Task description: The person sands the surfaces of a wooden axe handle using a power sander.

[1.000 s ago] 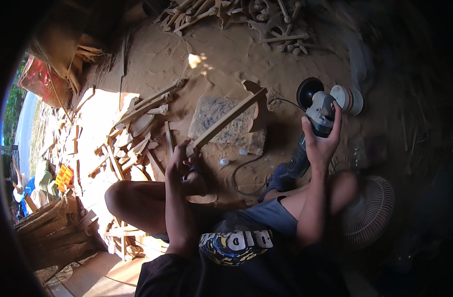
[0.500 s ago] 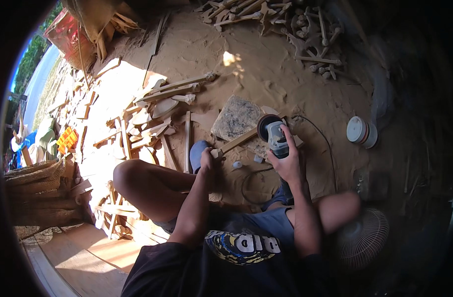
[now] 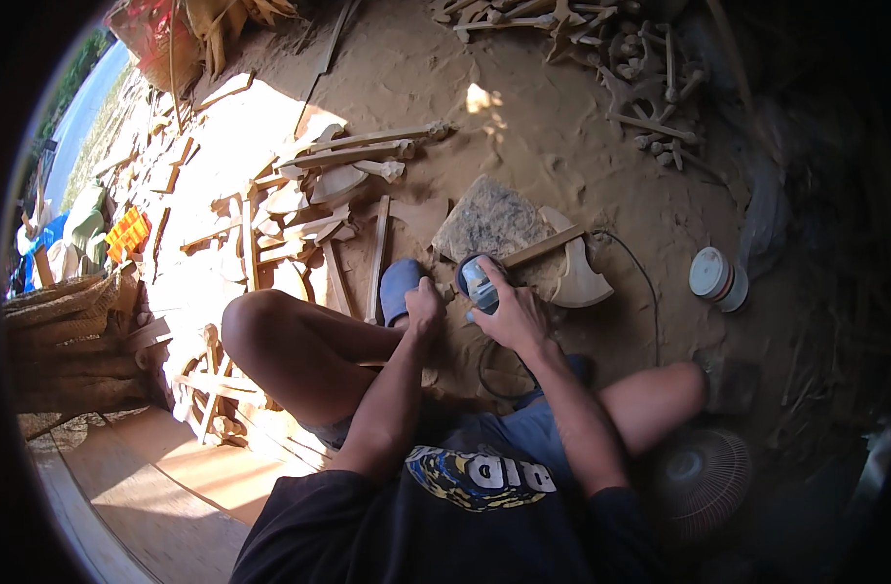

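Observation:
My right hand (image 3: pixel 516 316) is wrapped around an angle grinder (image 3: pixel 480 287), one finger stretched along its head. The grinder's disc lies over a squared wooden bar (image 3: pixel 545 245), close to my left hand; whether disc and wood touch is hard to see. My left hand (image 3: pixel 425 307) is closed on the near end of the bar, beside the blue slipper (image 3: pixel 400 285) on my foot. The bar slants to the upper right, across a rough stone block (image 3: pixel 489 222) and above a curved flat wooden piece (image 3: pixel 582 277).
Wooden pieces (image 3: pixel 353 156) lie heaped at left, more (image 3: pixel 650 88) at the far right. A white tub (image 3: pixel 713 275) stands at right, a caged fan (image 3: pixel 701 482) by my right knee. A dark cable (image 3: pixel 650 282) loops over the dusty ground.
The grinder in my right hand has moved left and nearer along the bar, toward my left hand. More of the bar's far end and the curved piece now shows. The whole view has shifted slightly.

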The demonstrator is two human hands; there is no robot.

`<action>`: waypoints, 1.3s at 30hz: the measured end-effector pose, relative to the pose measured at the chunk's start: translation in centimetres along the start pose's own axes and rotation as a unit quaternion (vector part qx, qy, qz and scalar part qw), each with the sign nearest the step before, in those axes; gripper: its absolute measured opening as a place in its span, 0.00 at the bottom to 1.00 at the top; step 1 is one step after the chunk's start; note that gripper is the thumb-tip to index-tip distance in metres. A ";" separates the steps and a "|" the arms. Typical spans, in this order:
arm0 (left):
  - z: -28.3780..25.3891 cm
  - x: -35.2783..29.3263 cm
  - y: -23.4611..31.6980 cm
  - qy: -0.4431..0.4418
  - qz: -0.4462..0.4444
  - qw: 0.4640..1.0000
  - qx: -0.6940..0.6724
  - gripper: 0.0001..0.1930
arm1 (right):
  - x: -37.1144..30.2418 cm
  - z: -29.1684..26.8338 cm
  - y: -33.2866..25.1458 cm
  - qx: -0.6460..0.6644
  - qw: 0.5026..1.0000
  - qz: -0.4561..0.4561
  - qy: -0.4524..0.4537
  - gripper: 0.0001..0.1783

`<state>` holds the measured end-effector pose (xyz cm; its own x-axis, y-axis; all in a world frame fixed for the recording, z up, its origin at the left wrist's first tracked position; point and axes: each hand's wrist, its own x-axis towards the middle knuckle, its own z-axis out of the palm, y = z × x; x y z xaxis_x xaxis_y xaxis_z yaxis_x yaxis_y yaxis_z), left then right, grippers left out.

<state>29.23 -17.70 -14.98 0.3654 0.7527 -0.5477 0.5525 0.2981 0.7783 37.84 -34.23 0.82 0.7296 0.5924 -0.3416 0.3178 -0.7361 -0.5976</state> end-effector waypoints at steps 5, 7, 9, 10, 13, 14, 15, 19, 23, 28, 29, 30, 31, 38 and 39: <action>-0.3 0.1 0.4 0.005 -0.029 0.999 -0.023 0.27 | 0.5 0.8 -0.5 0.010 0.999 -0.044 0.002 0.50; -0.3 0.7 0.0 0.002 -0.032 0.999 -0.018 0.27 | 0.7 0.5 -1.3 0.007 0.999 -0.039 -0.012 0.50; -0.2 1.1 -0.4 -0.004 -0.033 0.999 -0.013 0.27 | 0.8 0.7 -1.2 0.003 0.999 -0.031 -0.022 0.50; -0.1 1.3 -0.5 -0.011 -0.040 0.999 -0.032 0.26 | 1.1 1.3 -0.7 0.000 0.999 -0.046 -0.008 0.50; -0.1 1.4 -0.5 -0.018 -0.048 0.998 -0.044 0.26 | 1.4 1.9 0.1 -0.016 0.999 -0.048 0.013 0.50; 0.0 1.4 -0.5 -0.015 -0.047 0.998 -0.035 0.25 | 1.4 1.9 0.3 -0.025 0.999 -0.038 0.019 0.51; 0.0 1.3 -0.4 -0.015 -0.049 0.998 -0.045 0.25 | 1.5 1.7 0.6 -0.025 0.999 -0.036 0.020 0.51; 0.3 1.7 -0.6 -0.014 -0.057 0.998 -0.027 0.26 | 1.6 -0.3 1.4 -0.021 0.998 0.005 0.053 0.49; -0.3 3.2 -1.3 -0.025 -0.072 0.997 0.002 0.27 | 2.5 -2.3 3.0 -0.025 0.996 0.046 0.078 0.48; -0.4 3.1 -0.9 -0.040 -0.090 0.995 -0.002 0.27 | 4.2 -4.5 6.9 0.009 0.987 0.059 0.147 0.47; -0.6 3.1 -0.8 -0.035 -0.085 0.996 -0.004 0.27 | 4.5 -4.9 7.4 -0.004 0.986 0.066 0.151 0.48; -0.5 2.9 -0.5 -0.035 -0.079 0.996 -0.006 0.26 | 4.9 -5.3 8.3 -0.003 0.985 0.070 0.157 0.48; -0.4 2.7 -0.3 -0.040 -0.075 0.996 -0.003 0.26 | 5.3 -5.8 9.2 -0.002 0.983 0.078 0.169 0.48; 0.5 1.7 0.7 -0.043 -0.059 0.997 0.004 0.25 | 7.7 -9.2 15.5 -0.014 0.965 0.111 0.238 0.47; 0.6 2.2 0.5 -0.036 -0.067 0.997 0.029 0.26 | 8.1 -9.8 16.4 0.001 0.961 0.127 0.248 0.48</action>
<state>30.74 -16.26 -15.93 0.3371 0.6629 -0.6686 0.6423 0.3573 0.6781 54.86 -44.69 -4.66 0.9822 0.1650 -0.0901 0.0906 -0.8354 -0.5421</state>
